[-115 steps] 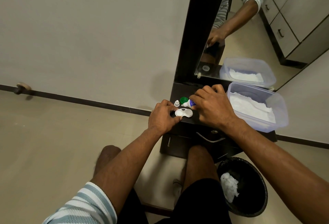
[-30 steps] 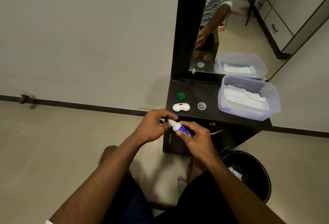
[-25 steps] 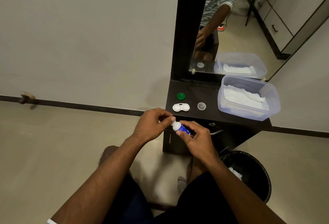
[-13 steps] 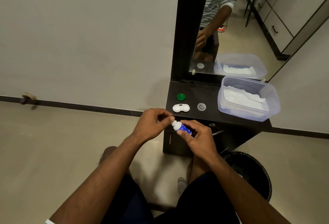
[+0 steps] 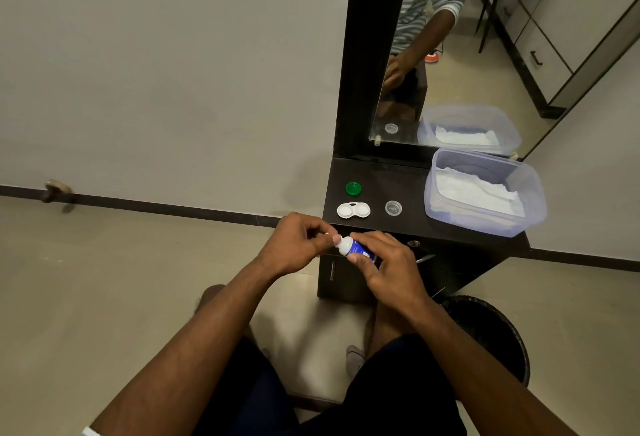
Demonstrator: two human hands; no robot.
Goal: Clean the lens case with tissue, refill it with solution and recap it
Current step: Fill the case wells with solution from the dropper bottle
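Note:
The white lens case (image 5: 353,210) lies uncapped on the dark cabinet top (image 5: 388,179), both wells showing. A green cap (image 5: 353,188) sits just behind it and a clear cap (image 5: 393,208) to its right. In front of the cabinet my right hand (image 5: 388,266) holds the small blue-and-white solution bottle (image 5: 353,248), tilted with its tip to the left. My left hand (image 5: 298,245) pinches the bottle's tip, where the small white cap is mostly hidden by my fingers.
A clear plastic box of white tissues (image 5: 485,193) stands at the right of the cabinet top. A mirror (image 5: 467,54) rises behind. A black waste bin (image 5: 491,335) sits on the floor at the right, beside my knees.
Earlier both hands were at the case on the cabinet; the bottle is now held off the cabinet front. Over the last second my left fingers stay at the bottle's tip with little movement.

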